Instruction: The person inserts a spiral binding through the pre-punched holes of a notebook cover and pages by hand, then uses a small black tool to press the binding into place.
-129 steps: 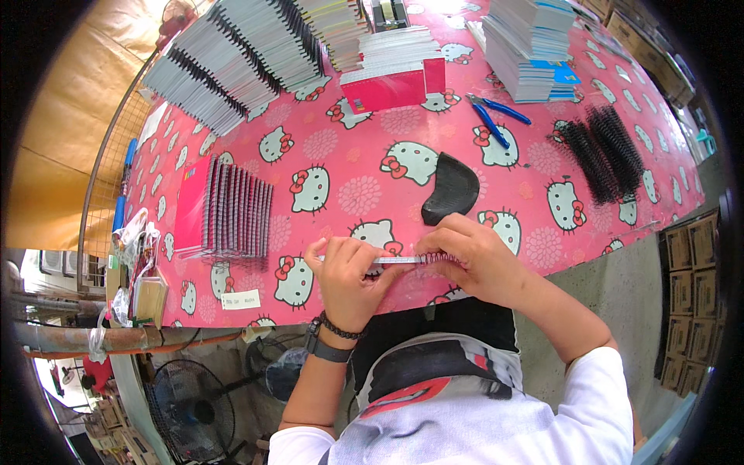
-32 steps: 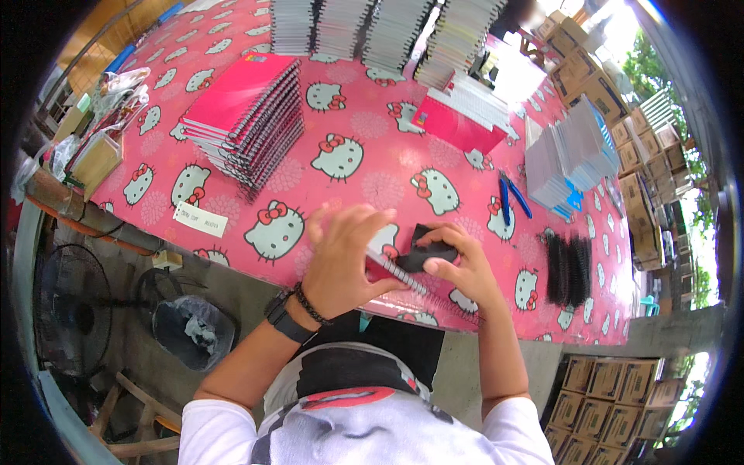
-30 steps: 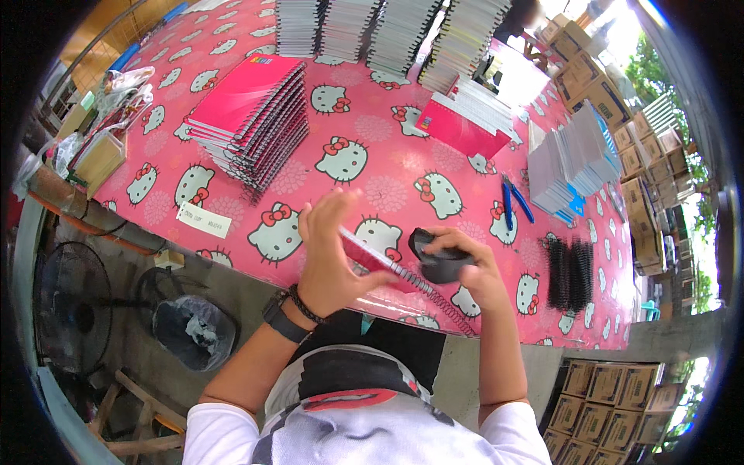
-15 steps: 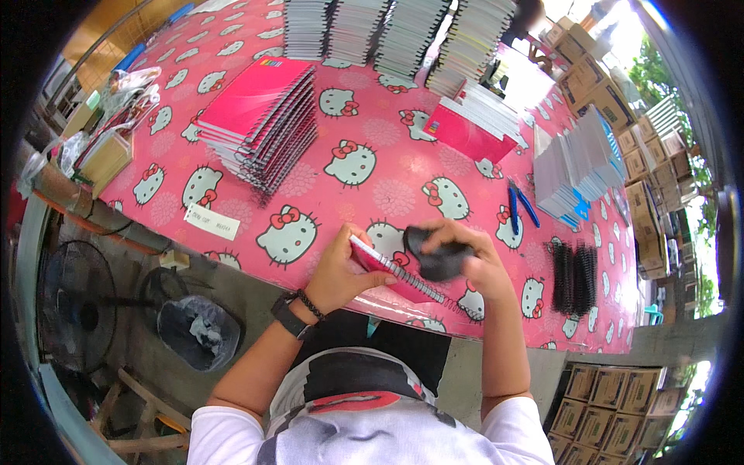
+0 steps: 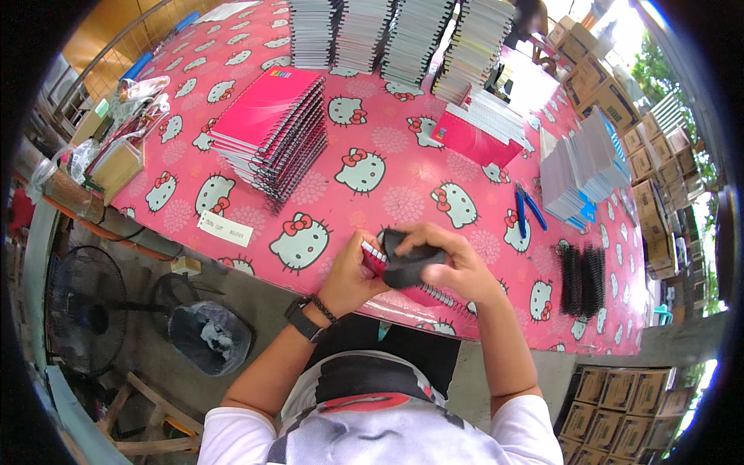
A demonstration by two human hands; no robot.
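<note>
My left hand (image 5: pixel 349 267) is closed around the left end of a pink-covered notebook (image 5: pixel 373 260) at the table's near edge. A spiral coil (image 5: pixel 459 304) runs along the notebook's edge, and its loose tail sticks out at the right. My right hand (image 5: pixel 463 267) grips a dark, soft-looking pad (image 5: pixel 404 267) and presses it over the coil, hiding the middle of the binding. To the right lie blue-handled pliers (image 5: pixel 530 211) and a bunch of black spiral coils (image 5: pixel 581 279).
A stack of pink spiral notebooks (image 5: pixel 267 112) stands at left, behind a paper slip (image 5: pixel 225 229). Farther back rise several stacks of bound books (image 5: pixel 418 39). Pink-covered page sets (image 5: pixel 477 139) and blue-white page stacks (image 5: pixel 577 174) sit at right. A bin (image 5: pixel 209 337) is below left.
My right hand has moved the dark pad leftward along the coil, closer to my left hand. The left hand keeps hold of the notebook. The whole view has shifted slightly.
</note>
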